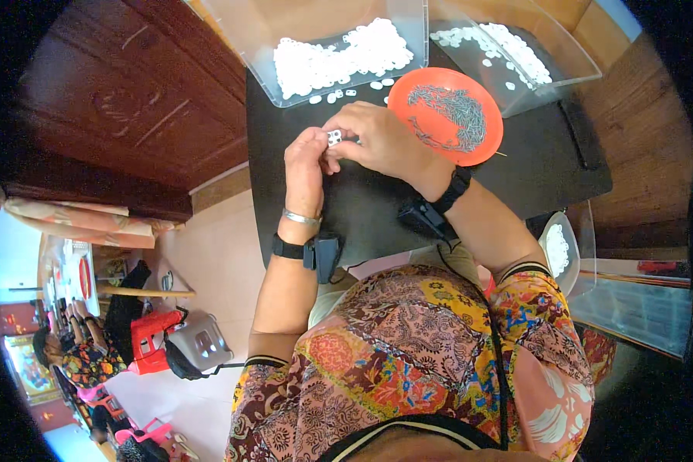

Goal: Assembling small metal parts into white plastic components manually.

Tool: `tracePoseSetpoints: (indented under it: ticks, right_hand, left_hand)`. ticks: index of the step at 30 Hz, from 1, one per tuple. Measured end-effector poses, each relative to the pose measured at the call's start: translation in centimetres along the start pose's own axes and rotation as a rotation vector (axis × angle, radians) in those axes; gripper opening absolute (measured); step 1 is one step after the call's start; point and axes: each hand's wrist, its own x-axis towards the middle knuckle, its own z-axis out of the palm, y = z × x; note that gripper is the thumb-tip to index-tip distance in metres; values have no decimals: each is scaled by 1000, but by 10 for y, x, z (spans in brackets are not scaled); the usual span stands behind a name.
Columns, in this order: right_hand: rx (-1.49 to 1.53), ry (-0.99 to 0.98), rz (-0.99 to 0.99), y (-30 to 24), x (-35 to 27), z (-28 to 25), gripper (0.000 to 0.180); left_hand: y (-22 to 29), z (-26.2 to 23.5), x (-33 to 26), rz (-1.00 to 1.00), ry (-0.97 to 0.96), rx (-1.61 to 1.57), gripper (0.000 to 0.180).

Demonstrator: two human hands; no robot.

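Over the near-left part of the dark table, my two hands meet at a small white plastic piece [334,138] with dark holes in it. My left hand [306,165] grips this piece between thumb and fingers. Right against it, my right hand [373,138] is closed, its thumb and forefinger curled at the piece's right side; what they pinch is too small to make out. Just right of that hand lies an orange-red plate [402,86] with a heap of small grey metal screws or nails [462,119].
A clear bin [246,54] of white plastic pieces stands at the far side, with several loose pieces [338,95] before it. Another clear bin [577,73] with white pieces is at the far right. A tub [568,286] of white pieces stands low right. Other people [85,354] sit far left.
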Motion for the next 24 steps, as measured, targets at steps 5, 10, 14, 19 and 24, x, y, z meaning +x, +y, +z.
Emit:
tracePoseSetpoints:
  ticks: [5, 10, 14, 19, 24]
  right_hand:
    - [-4, 9, -44, -6, 0, -2, 19]
    - [-9, 17, -61, -3, 0, -2, 19]
    - [-19, 17, -54, -1, 1, -2, 18]
    - [-14, 17, -39, -5, 0, -3, 13]
    - [-83, 8, -75, -5, -2, 1, 11]
  left_hand:
    - [3, 4, -3, 22, 10, -11, 21]
    - [1, 2, -2, 22, 0, 18, 21]
    - [2, 5, -1, 56, 1, 32, 21]
    - [-2, 8, -3, 75, 13, 6, 21]
    - [-6, 5, -4, 90, 67, -33, 21]
